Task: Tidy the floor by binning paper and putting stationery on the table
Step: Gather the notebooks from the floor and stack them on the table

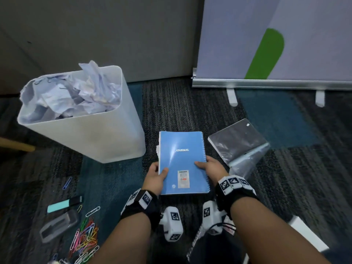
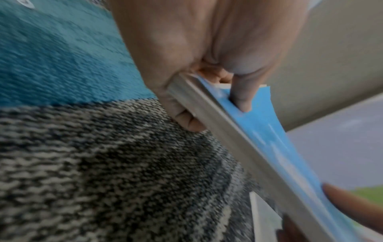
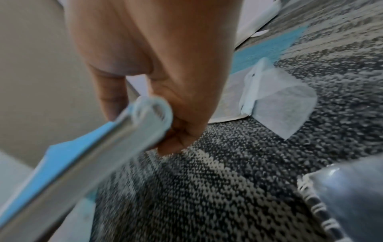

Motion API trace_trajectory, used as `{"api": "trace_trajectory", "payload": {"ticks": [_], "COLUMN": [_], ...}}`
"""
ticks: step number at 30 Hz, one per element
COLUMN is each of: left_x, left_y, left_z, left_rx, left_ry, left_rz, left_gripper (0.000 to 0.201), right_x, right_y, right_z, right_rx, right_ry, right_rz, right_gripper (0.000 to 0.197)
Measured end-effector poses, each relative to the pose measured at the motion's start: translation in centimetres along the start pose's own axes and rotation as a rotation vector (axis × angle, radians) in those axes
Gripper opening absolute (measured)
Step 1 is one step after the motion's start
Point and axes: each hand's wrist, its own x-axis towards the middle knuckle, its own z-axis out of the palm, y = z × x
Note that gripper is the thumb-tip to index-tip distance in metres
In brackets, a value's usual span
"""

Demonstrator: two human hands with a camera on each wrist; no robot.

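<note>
A person's left hand (image 1: 155, 177) and right hand (image 1: 211, 166) pinch the near edge of a blue journal (image 1: 182, 161) above the carpet (image 1: 181, 103) beside the bin (image 1: 85, 126), where loose pages could slip free.

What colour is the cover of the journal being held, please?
Light blue, with white "JOURNAL" lettering; the journal shows best in the head view.

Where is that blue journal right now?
In the head view the blue journal is centre frame, held off the carpet by the left hand and right hand, between the white bin and a plastic-wrapped notebook.
</note>
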Motion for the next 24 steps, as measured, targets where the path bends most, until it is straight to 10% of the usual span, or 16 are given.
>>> {"api": "trace_trajectory", "payload": {"ticks": [11, 18, 24], "left_x": [1.2, 0.3, -0.8], "left_y": [2.0, 0.4, 0.5], "left_z": [6.2, 5.1, 5.0], "left_rx": [0.052, 0.094, 0.167], "left_ry": [0.018, 0.075, 0.101], "left_rz": [0.157, 0.153, 0.203], "left_gripper": [0.018, 0.014, 0.014], "right_x": [4.1, 3.6, 7.9], "right_y": [-2.2, -1.1, 1.8], "right_z": [-8.9, -10.8, -11.7], "right_rx": [-0.284, -0.933, -0.335], "right_ry": [0.778, 0.428, 0.624], "right_rz": [0.026, 0.219, 0.196], "right_gripper": [0.03, 0.058, 0.067]}}
